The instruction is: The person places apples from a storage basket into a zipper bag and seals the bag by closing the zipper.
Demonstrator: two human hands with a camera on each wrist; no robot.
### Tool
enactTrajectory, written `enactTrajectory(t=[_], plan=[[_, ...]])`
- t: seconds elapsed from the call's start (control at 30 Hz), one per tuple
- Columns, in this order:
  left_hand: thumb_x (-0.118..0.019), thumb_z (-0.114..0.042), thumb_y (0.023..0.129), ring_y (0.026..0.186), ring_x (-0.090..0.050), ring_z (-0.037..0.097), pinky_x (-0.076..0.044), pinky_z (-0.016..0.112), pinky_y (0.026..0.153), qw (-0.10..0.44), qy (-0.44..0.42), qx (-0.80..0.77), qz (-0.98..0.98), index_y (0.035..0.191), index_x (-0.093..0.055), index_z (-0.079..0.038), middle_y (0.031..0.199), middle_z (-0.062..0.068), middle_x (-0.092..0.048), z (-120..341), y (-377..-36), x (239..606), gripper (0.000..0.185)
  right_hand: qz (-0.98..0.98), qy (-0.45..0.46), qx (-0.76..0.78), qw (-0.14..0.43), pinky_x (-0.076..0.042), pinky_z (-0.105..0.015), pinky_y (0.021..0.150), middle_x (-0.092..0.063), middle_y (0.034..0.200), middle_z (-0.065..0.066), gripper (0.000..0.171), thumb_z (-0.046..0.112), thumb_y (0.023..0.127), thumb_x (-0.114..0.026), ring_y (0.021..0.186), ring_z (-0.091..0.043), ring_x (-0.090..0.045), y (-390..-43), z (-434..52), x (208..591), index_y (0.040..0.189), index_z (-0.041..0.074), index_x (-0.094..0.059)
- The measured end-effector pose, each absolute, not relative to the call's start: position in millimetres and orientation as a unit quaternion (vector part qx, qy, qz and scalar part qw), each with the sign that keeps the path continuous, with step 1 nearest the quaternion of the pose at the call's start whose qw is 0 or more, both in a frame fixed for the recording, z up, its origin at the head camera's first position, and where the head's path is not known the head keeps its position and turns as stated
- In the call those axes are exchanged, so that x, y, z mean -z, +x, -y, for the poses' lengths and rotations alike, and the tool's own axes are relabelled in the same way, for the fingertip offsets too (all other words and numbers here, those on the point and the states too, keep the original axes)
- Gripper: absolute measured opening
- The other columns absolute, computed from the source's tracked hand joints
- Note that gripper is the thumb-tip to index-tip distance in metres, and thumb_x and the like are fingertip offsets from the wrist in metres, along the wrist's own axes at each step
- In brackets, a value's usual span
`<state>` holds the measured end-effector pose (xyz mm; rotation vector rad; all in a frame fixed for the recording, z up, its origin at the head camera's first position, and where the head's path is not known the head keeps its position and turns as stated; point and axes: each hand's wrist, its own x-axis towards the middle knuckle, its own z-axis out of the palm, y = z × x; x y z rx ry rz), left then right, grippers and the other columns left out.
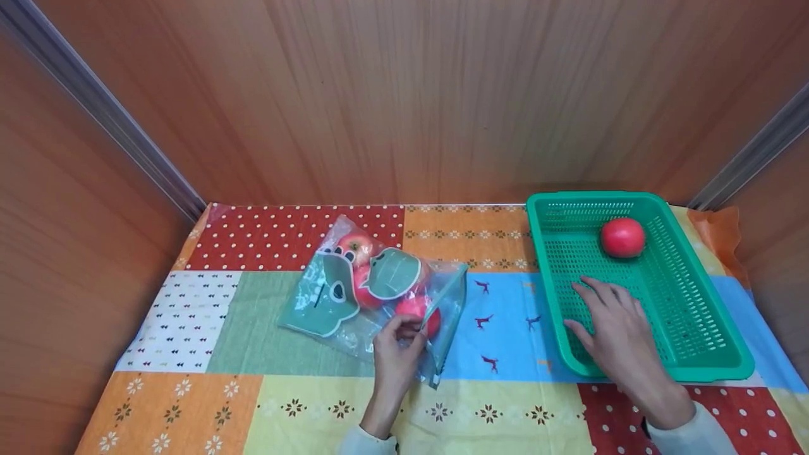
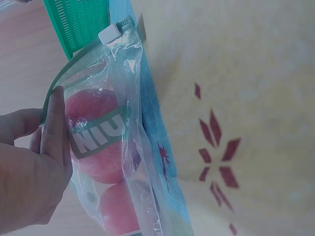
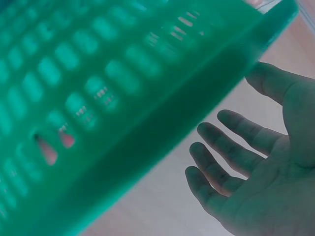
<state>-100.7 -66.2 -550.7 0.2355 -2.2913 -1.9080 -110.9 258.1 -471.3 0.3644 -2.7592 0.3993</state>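
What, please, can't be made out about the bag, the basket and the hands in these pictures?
- Apple count in the bag: head view, printed green shapes cover the fruit.
- Bag's lower end: left wrist view, cut off by the bottom edge.
- Basket: right wrist view, blurred; contents unseen.
- Right hand: touching the basket floor or hovering, unclear.

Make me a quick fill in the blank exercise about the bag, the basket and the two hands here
The left hand pinches the clear ____ bag. The green basket holds ____ apple. The right hand, fingers spread, rests over the basket's ____ edge. Missing words: zip; one; near.
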Motion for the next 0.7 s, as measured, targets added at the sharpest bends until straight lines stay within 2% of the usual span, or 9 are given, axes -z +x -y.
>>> enactTrajectory(t=[0.47,0.7], plan=[[-0.077,0.001,0.092,0.087,-0.067,0.017,-0.06,0.023,0.075,0.082,0.078,0.623,0.774,0.111,-0.073,-0.006,0.101,0.006,-0.072,66,-99,551,0.021,0.971,0.113,-0.13,0.167,-0.046,-0.077,0.094,-0.054,0.144,-0.031,0.086,0.011,0.069,-0.099,0.124,-0.055,-0.049,-128,-296,455,0.142,-0.007,-0.057],[-0.076,0.002,0.092,0.088,-0.068,0.018,-0.059,0.022,0.076,0.077,0.081,0.628,0.77,0.109,-0.073,-0.005,0.101,0.006,-0.072,66,-100,551,0.019,0.973,0.116,-0.135,0.149,-0.043,-0.078,0.095,-0.053,0.143,-0.032,0.085,0.01,0.073,-0.096,0.124,-0.057,-0.047,-141,-314,452,0.144,-0.008,-0.053]])
